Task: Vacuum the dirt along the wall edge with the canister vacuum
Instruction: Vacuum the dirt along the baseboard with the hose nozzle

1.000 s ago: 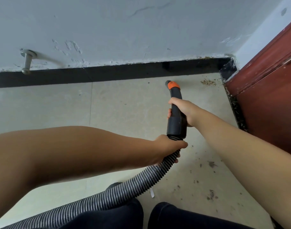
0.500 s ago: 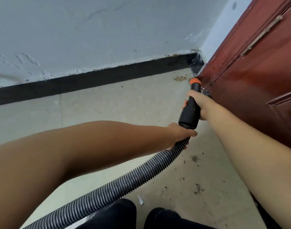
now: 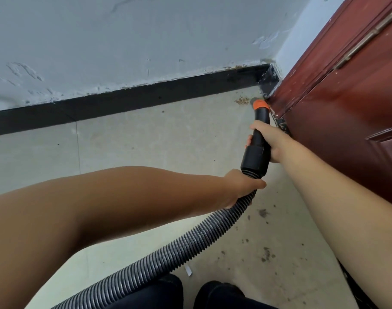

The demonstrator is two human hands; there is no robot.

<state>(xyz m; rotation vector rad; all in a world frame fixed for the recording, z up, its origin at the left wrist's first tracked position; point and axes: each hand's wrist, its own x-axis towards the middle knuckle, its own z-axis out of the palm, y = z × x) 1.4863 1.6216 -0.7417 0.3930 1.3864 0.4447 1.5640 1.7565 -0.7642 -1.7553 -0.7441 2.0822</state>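
Dirt [image 3: 242, 100] lies in the corner against the black skirting [image 3: 146, 97], just beside our nozzle [image 3: 260, 105]. Our right hand [image 3: 268, 141] grips the handle; our left hand [image 3: 242, 186] clasps the hose [image 3: 168, 262]. Next, we judge, comes a slight leftward nudge onto the crumbs.

— What hems in the nozzle [image 3: 260, 105] at the corner?

— The red door [image 3: 346, 112] stands hard against its right side, the black baseboard [image 3: 132, 99] closes off the wall just beyond it, and a crumb pile [image 3: 242, 100] lies just left of its tip.

— Any free room?

— Left of the nozzle, bare floor [image 3: 159, 139] runs open along the baseboard; behind it, both forearms and the hose [image 3: 168, 257] cross the way.
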